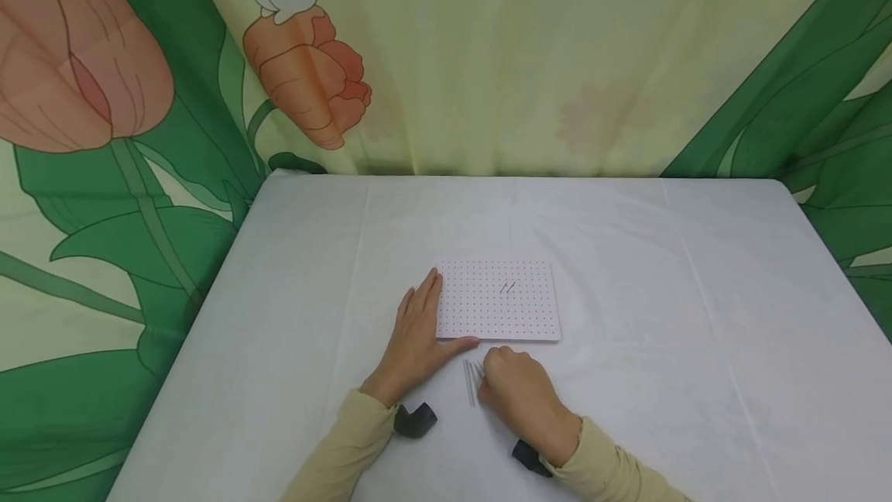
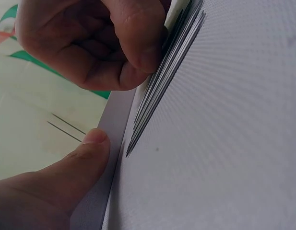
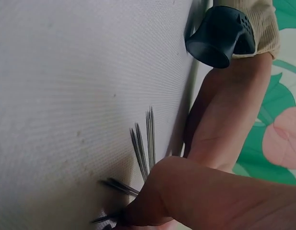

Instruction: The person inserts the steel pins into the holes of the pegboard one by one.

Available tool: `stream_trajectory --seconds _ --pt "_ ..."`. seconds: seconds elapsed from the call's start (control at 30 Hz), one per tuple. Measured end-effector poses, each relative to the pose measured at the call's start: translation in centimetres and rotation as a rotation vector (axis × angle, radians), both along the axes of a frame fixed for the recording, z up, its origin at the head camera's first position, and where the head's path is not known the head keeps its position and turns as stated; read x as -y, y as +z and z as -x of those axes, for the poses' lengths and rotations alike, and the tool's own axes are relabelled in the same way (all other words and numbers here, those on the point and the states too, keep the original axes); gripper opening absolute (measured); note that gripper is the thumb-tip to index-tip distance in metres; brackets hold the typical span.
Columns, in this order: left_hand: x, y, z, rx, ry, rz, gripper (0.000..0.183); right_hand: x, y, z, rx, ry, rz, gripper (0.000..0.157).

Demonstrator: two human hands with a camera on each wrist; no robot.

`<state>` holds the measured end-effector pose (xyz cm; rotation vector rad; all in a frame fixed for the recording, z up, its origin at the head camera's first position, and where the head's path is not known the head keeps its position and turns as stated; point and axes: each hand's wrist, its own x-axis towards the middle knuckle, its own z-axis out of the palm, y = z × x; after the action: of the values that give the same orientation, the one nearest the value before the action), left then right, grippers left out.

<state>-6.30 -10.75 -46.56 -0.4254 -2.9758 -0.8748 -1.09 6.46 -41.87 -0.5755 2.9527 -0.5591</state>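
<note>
A white board (image 1: 481, 312) with rows of small holes lies on the table, two thin metal rods (image 1: 511, 287) standing in it. My left hand (image 1: 413, 339) rests against the board, its straight fingers along the left edge and its thumb at the front edge. In the left wrist view that thumb (image 2: 92, 148) touches the board's edge. Several more thin metal rods (image 1: 469, 382) lie in a loose bunch in front of the board. My right hand (image 1: 523, 393), fingers curled, pinches at this bunch; how many rods it holds is hidden.
A white cloth (image 1: 641, 293) covers the table. Black wrist-worn pieces (image 1: 416, 421) sit at both sleeves. Behind the table hangs a printed curtain (image 1: 488, 60).
</note>
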Motion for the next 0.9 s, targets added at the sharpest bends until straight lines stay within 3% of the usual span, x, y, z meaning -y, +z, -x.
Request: stream_trajectory --seconds 0.3,0.57,0.9 --pt "0.02 -0.01 0.05 0.004 0.001 0.005 0.116 0.32 -0.21 -0.38 -0.079 0.030 -0.095 0.015" --pt "-0.05 0.05 0.04 0.013 0.007 0.006 0.117 -0.04 -0.28 -0.20 -0.041 0.044 -0.063 0.016" --pt "-0.17 0.14 0.11 0.018 0.011 0.011 0.116 -0.27 -0.06 -0.17 -0.063 0.048 -0.034 0.013"
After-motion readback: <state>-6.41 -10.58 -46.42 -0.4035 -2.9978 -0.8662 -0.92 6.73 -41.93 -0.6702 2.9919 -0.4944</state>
